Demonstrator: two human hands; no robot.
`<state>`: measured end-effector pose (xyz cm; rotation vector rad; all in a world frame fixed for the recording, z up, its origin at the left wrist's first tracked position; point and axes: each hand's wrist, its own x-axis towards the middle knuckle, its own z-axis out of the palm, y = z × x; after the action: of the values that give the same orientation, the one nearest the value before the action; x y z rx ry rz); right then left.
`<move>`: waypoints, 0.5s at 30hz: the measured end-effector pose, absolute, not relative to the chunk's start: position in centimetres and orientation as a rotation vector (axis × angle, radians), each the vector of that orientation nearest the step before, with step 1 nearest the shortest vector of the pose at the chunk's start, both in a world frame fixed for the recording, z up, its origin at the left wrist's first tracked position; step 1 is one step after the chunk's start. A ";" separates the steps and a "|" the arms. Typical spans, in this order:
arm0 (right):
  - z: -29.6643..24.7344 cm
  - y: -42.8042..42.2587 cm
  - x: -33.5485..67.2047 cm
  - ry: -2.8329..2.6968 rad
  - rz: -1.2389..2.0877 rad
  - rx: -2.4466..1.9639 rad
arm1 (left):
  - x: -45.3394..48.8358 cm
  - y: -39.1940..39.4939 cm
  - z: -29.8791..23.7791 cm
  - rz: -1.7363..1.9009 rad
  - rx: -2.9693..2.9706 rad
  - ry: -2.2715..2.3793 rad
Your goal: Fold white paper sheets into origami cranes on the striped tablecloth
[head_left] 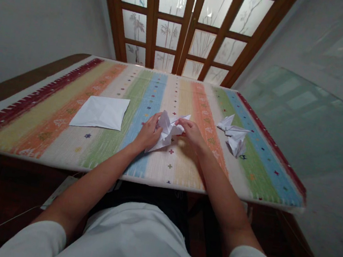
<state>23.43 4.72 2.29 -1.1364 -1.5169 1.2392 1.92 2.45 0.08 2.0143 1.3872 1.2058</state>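
Four white paper pieces occupy the work area, which faces a pair of wooden glazed doors (pixel 186 27) at 12 o'clock. The work surface is a striped woven table runner (pixel 59 146), with a greenish glass panel (pixel 307 123) beyond its 3 o'clock edge.

Piece status, by position on the runner:

- 9 o'clock: one creased square sheet (pixel 99 112) lies flat; it shows crease lines but no raised form.
- 3 o'clock: one winged paper figure (pixel 231 126) lies just beside a second folded paper figure (pixel 236 146). Both are folded into pointed shapes, and neither is being handled.
- Centre: one folded paper piece (pixel 166 134) is between the hands, with pointed flaps standing up from it. Whether its folding is complete cannot be determined from this view.

Hand state: the left hand (pixel 149 131) is closed on the lower left of the piece, with its fingers held narrow against the paper. The right hand (pixel 190 133) reaches in from the opposite side, and its fingertips (pixel 181 123) are pressed on the upper flaps.
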 end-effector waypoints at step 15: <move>3.3 5.0 26.0 -1.664 1.221 -1.208 | 0.1 3.9 -0.5 1.332 1.763 1.618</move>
<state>26.02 4.99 3.29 -1.2084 -1.6638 1.2206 0.10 3.92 -0.51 1.7630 1.6182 1.3324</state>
